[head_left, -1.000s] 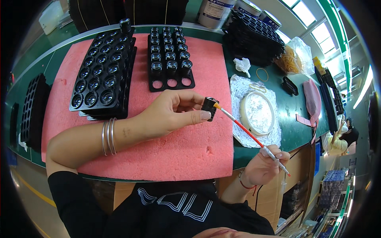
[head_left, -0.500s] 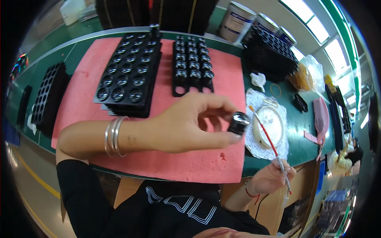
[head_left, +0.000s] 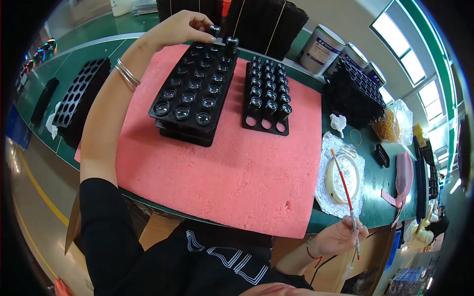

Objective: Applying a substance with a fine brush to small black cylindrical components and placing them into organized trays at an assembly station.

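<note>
My left hand [head_left: 185,28] is stretched to the far end of the large black tray [head_left: 170,129]. Its fingers are closed on a small black cylinder with a shiny glass top [head_left: 214,30]. A similar cylinder [head_left: 231,45] stands upright at the tray's far right corner. Round clear lenses sit in the tray's holes. Low at the right, my right hand [head_left: 338,238] grips a thin red-handled paintbrush [head_left: 347,192], its bristles pointing up and away. Right of the large tray, a narrower black tray [head_left: 251,129] carries rows of black cylinders; its nearest row of holes is bare.
Both trays rest on a pink foam mat [head_left: 212,187] over a green table [head_left: 368,172]. A round white dish [head_left: 330,180] lies on crumpled foil. Metal cans [head_left: 318,52] and stacked black trays [head_left: 350,96] stand far right; another tray stack [head_left: 81,91] is left.
With the black cylinder, my left hand has moved from the middle right to the large tray's far end. My right hand still holds the paintbrush in nearly the same place. The view has shifted slightly.
</note>
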Demonstrator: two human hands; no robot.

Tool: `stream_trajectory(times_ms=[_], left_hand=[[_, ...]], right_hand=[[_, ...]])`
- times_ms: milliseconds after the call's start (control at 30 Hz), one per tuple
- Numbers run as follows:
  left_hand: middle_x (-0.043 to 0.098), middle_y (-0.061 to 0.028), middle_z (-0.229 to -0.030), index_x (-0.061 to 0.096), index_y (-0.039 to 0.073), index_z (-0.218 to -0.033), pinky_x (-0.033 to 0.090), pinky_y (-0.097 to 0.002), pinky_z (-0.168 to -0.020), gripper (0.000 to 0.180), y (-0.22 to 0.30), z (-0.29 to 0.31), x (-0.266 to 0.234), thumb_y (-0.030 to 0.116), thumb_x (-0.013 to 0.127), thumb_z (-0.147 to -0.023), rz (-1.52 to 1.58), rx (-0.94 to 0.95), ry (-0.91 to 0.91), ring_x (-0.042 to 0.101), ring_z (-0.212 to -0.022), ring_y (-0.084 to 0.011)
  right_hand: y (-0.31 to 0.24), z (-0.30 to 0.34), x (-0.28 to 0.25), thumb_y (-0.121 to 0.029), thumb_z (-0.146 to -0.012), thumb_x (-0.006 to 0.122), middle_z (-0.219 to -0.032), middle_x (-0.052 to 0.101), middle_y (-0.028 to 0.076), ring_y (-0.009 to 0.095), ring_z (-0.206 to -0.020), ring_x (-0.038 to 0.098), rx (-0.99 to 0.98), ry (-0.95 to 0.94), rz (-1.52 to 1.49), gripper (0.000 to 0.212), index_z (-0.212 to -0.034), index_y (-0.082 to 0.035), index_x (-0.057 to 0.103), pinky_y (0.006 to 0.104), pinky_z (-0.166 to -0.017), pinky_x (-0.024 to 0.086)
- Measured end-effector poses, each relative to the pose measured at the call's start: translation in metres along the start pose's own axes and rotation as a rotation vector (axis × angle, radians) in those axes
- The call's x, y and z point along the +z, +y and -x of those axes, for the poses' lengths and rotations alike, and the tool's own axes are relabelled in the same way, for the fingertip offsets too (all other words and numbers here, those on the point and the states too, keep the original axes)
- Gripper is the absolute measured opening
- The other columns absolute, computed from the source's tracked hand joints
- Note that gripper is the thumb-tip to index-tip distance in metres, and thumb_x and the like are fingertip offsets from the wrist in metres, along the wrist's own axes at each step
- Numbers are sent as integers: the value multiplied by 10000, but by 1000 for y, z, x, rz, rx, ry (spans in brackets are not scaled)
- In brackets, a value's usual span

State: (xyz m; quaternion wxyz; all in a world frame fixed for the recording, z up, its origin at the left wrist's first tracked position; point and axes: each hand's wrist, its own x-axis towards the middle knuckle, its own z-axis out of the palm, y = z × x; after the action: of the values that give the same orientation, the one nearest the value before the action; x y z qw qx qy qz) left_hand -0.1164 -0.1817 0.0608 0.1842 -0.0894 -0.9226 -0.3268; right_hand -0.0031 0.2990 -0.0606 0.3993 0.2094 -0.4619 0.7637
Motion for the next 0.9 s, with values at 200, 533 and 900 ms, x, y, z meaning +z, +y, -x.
stream_trajectory(times_ms=[200, 533, 900], left_hand=[[509, 9, -659, 633, 40, -850, 367, -200, -596, 226, 2, 1, 8, 216, 678, -715, -54, -28, -94, 445, -622, -65], [531, -13, -683, 625, 37, -897, 390, -222, -633, 286, 8, 6, 4, 252, 672, -715, -108, -95, -161, 478, -647, -96], [566, -91, -844, 558, 28, -869, 456, -303, -559, 258, 171, 90, 94, 237, 610, -726, -405, 384, -55, 535, -739, -216]], right_hand=[[0, -1, -1, -158, -831, 444, -887, 528, 103, 139, -853, 507, -5, 40, -9, 181, -956, -30, 466, 229, -729, 406], [0, -1, 0, -171, -834, 446, -887, 529, 103, 140, -825, 508, 0, 25, 5, 188, -952, -26, 468, 225, -718, 409], [-4, -2, 17, -149, -815, 450, -782, 441, 69, 97, -736, 418, 20, 146, 71, 138, -907, -48, 429, 228, -648, 341]])
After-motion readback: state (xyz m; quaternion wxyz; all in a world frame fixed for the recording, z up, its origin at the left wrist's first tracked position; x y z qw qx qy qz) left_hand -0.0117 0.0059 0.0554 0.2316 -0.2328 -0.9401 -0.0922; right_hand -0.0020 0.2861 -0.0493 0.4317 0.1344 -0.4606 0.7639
